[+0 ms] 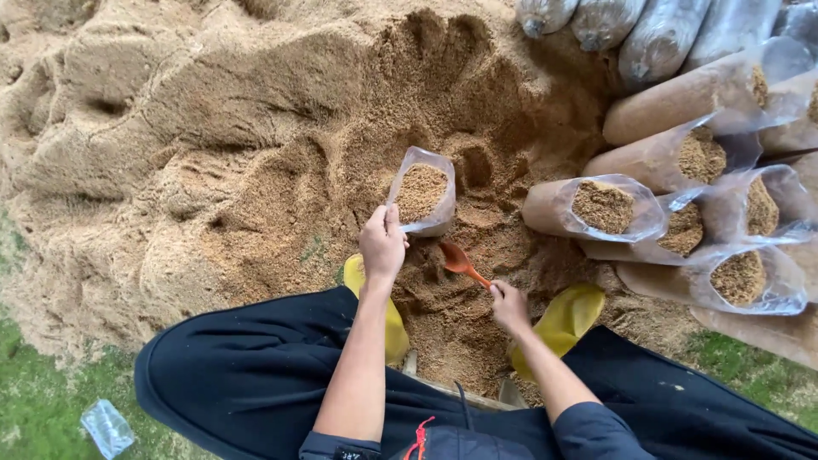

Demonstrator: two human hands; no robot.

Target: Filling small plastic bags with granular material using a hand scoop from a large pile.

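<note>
Nearest the camera, dark loose trousers (247,375) spread wide across the lower edge, with two bare forearms reaching forward out of dark sleeves. A small crumpled clear plastic bag (107,428) lies on the grass (34,400) at the lower left. Two glossy yellow rubber boots (567,317) are planted in the loose sawdust, one on each side of a scooped-out hollow.

The right hand (509,305) is clenched around the thin handle of a small orange plastic scoop (460,261), whose rounded bowl points up and left, just above the crumbly sawdust. The left hand (383,241) pinches the lower rim of a clear, thin plastic bag (423,198), holding it upright with its mouth gaping; the bag is filled nearly to the top with coarse tan sawdust and stands on the pile just beyond the scoop.

To the right, filled bags (605,207) lie stacked on their sides like firm cylinders, their open mouths showing grainy filling under wrinkled film.

Farther off, the big sawdust heap (213,128) rises in soft, dented ridges, darker and damp-looking where dug. At the top right, sealed grey bags (656,38) lie in a row.
</note>
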